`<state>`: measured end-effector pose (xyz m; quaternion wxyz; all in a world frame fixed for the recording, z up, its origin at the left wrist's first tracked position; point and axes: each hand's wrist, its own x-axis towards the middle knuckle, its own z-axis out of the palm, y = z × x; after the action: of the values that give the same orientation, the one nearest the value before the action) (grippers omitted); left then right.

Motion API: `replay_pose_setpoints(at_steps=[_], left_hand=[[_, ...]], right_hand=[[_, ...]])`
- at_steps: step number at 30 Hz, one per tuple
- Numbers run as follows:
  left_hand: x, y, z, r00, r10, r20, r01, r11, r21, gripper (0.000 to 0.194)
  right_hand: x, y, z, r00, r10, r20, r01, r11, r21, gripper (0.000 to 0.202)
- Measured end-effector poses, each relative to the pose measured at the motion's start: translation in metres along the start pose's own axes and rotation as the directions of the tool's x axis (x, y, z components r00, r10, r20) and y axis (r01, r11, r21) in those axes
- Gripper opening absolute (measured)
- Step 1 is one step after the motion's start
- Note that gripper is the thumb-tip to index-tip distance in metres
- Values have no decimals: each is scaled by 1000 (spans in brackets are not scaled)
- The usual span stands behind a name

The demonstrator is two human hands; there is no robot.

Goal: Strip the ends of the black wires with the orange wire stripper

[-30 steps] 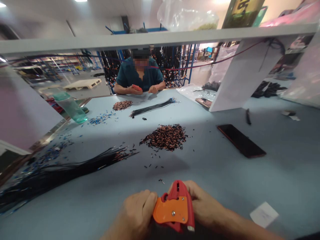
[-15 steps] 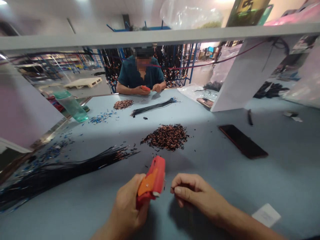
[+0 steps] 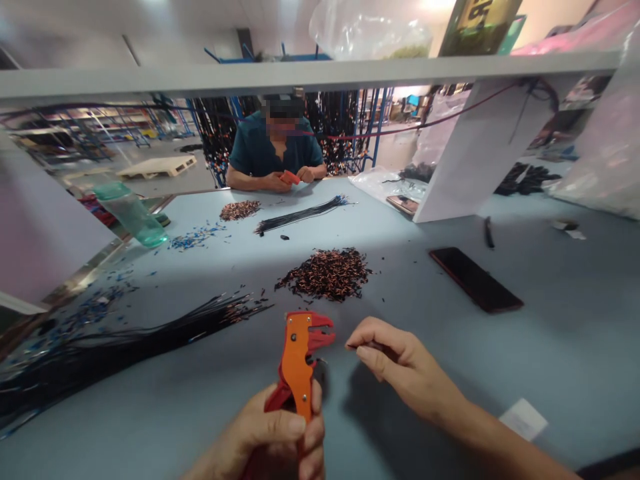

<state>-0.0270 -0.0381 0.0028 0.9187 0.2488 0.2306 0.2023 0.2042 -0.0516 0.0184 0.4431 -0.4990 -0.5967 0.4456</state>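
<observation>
My left hand (image 3: 280, 433) is wrapped around the handles of an orange and red wire stripper (image 3: 297, 353). The stripper stands upright with its jaws apart and facing right; nothing shows between them. A little to the right, my right hand (image 3: 407, 370) is closed in a pinch, a thin dark tip like a short wire piece (image 3: 351, 347) poking out from its fingertips toward the jaws. Beyond both hands lies a heap of short black and copper-coloured wire pieces (image 3: 330, 275). A bundle of long black wires (image 3: 150, 340) stretches across the left side, its bared ends near the heap.
A phone (image 3: 475, 279) lies at right, a white paper piece (image 3: 524, 419) nearer me. A green bottle (image 3: 131, 213) and blue scraps (image 3: 195, 237) are at left. Across the table, a co-worker (image 3: 275, 150) holds a red-orange tool. A shelf (image 3: 320, 72) spans overhead.
The wire stripper has turned in my left hand so its orange side faces me and its jaws point right. My right hand has risen slightly, still pinching. The view has shifted a little.
</observation>
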Motion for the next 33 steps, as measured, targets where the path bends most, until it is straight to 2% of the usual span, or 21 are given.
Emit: replay_pose_setpoints(at_steps=[5,11,19,27,29,33], left_hand=[[-3,-7,-2,998,-50,43,49,999,24,28],[-6,-8,-2,997,-73,34,70,994,84,30],[-7,-5,-1,996,-86,10,84,989,124,32],[-5,-5,-4,999,-53,-6,54,977,208,33],[-4,-5,-7,999,-52,-6,52,969,243,36],[-1,-7,-13,996,-60,59,39,951,307,36]], right_hand=[[0,0,0,998,-2,-60,-1,999,-47,13],[0,-1,1,1000,4,-25,-6,997,-81,16],[0,-2,3,1000,29,-3,-29,999,-25,18],[1,-2,2,1000,1,5,-1,1000,24,13],[1,-4,2,1000,24,2,-24,999,27,13],[2,-7,1,994,107,27,-109,992,71,16]])
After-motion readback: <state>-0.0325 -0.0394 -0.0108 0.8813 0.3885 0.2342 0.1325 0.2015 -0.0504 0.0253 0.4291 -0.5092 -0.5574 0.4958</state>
